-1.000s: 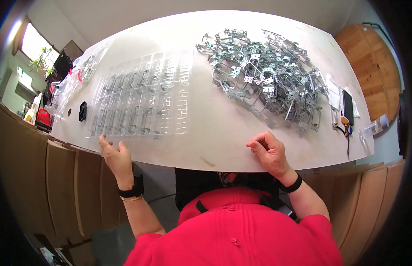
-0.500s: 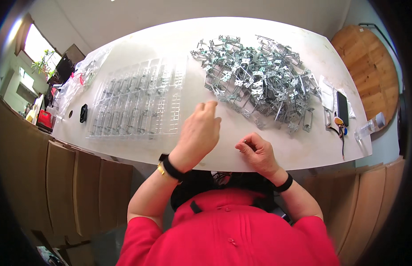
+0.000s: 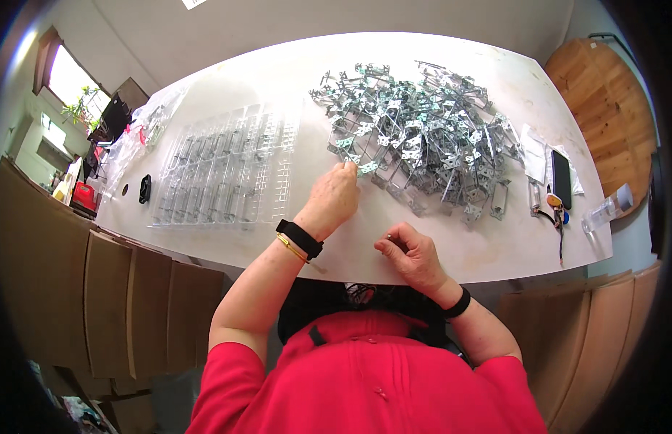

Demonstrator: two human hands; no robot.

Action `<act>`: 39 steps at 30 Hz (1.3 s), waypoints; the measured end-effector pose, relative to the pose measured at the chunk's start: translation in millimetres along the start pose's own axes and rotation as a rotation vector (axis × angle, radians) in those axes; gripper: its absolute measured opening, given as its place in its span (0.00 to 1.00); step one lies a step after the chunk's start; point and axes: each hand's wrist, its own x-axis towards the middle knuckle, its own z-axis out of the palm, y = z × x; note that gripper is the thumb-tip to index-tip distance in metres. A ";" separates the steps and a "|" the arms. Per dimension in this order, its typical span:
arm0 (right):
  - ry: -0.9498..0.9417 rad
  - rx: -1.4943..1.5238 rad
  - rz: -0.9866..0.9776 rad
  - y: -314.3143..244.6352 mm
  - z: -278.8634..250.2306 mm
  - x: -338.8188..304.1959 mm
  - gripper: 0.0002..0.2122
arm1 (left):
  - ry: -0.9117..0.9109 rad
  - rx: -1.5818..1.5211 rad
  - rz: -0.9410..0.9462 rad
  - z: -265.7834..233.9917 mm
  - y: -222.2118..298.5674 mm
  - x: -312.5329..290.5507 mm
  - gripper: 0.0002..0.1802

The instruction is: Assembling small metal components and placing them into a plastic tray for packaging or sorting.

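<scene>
A large tangled pile of silvery metal brackets with flat drilled ends and thin rods lies on the white table. My left hand reaches to the pile's near left edge, its fingers drawn together. Its fingertips are against a bracket there, and whatever they pinch is hidden. Closer to me, my right hand is closed, thumb against curled fingers. A small dark tip shows at its fingertips, too small to name. On the left lies a clear plastic tray with several similar metal parts in its slots.
A black phone, a tool with a coloured handle and a clear bottle are at the right. A small black object and plastic bags lie at the left. Cardboard stands below the table edge.
The view has shifted slightly. My left hand has moved forward to the edge of the bracket pile. My right hand stays closed near the table's front edge, slightly lower in the picture.
</scene>
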 end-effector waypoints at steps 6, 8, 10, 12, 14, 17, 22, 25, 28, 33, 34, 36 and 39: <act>0.023 0.014 -0.005 -3.0 0.6 -0.1 0.11 | 0.053 0.026 0.002 -15.0 14.5 -21.1 0.11; 0.023 0.021 0.001 -1.6 0.5 0.5 0.11 | 0.097 -0.024 0.047 -20.3 19.5 -29.4 0.10; 0.020 -0.003 0.003 -0.1 0.8 -0.7 0.11 | 0.168 -0.080 0.070 -21.7 22.6 -33.2 0.09; 0.015 0.003 0.017 0.2 0.7 -0.8 0.11 | 0.239 -0.139 0.092 -25.0 26.5 -34.8 0.09; 0.008 0.007 0.032 -0.2 0.9 -1.3 0.11 | 0.359 -0.193 0.126 -32.5 31.5 -32.2 0.07; 0.027 0.031 0.025 -1.9 1.2 -1.4 0.11 | 0.401 -0.454 0.020 -46.1 39.5 -29.6 0.07; -0.001 0.003 0.035 -4.0 -0.3 -1.1 0.11 | 0.435 -0.771 -0.154 -50.6 31.5 -29.7 0.08; 0.012 0.013 0.009 -3.4 1.1 -0.7 0.11 | 0.505 -0.800 -0.172 -56.7 31.2 -33.5 0.08; 0.012 0.002 -0.004 -3.2 0.4 -0.8 0.11 | 0.474 -0.862 -0.192 -59.1 30.0 -39.0 0.09; 0.018 0.023 0.005 -0.2 1.8 -1.4 0.10 | 0.418 -1.020 -0.262 -56.5 24.0 -46.0 0.11; 0.017 0.040 0.016 0.1 2.2 -1.0 0.10 | 0.400 -1.015 -0.278 -52.3 21.1 -46.9 0.12; 0.015 0.031 0.022 -1.6 1.1 -1.6 0.10 | 0.377 -1.012 -0.298 -48.1 20.4 -49.7 0.12; 0.048 0.081 0.043 -0.5 1.4 -3.9 0.09 | 0.337 -0.984 -0.354 -43.6 23.8 -59.4 0.13</act>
